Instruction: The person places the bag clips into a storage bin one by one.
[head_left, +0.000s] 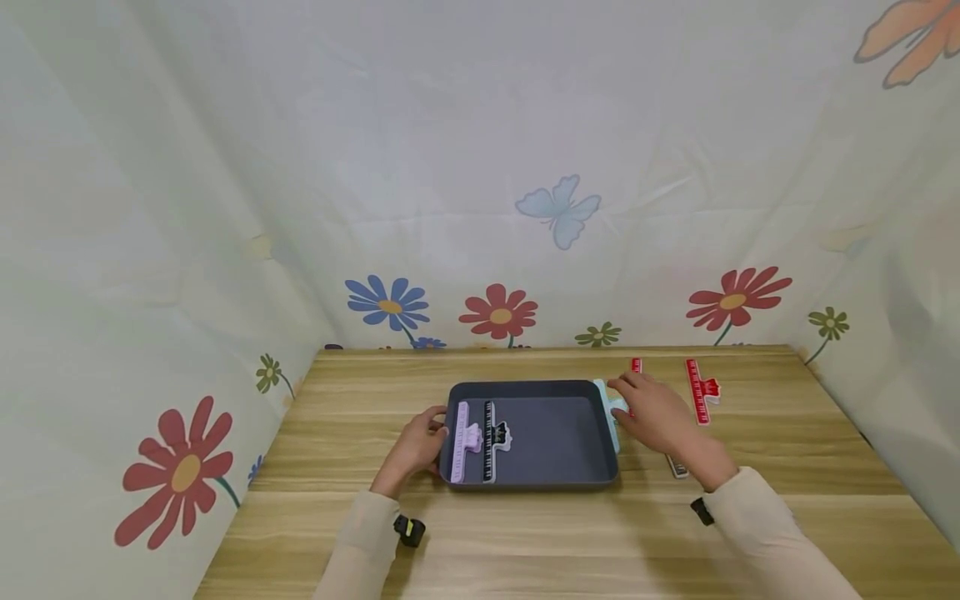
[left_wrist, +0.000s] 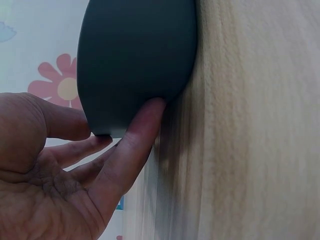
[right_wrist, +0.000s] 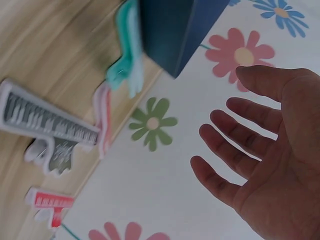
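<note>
A dark grey rectangular tray (head_left: 558, 482) stands on the wooden table. Inside it, at its left end, lie a lilac bag clip (head_left: 460, 442) and a black bag clip (head_left: 491, 442). My left hand (head_left: 420, 442) holds the tray's left end, its digits against the outer wall (left_wrist: 137, 50) and rim. Just outside the right wall is a teal bag clip (head_left: 609, 417), also visible in the right wrist view (right_wrist: 127, 47). Over this clip hovers my right hand (head_left: 654, 414); the right wrist view shows its fingers spread and holding nothing.
To the right lie a red clip (head_left: 699, 392), another red clip (head_left: 636, 365) mostly behind the right hand, and a black-and-white clip (head_left: 678, 468) partly under the right wrist. A flowered cloth (head_left: 630, 275) hangs behind the wooden table (head_left: 517, 542).
</note>
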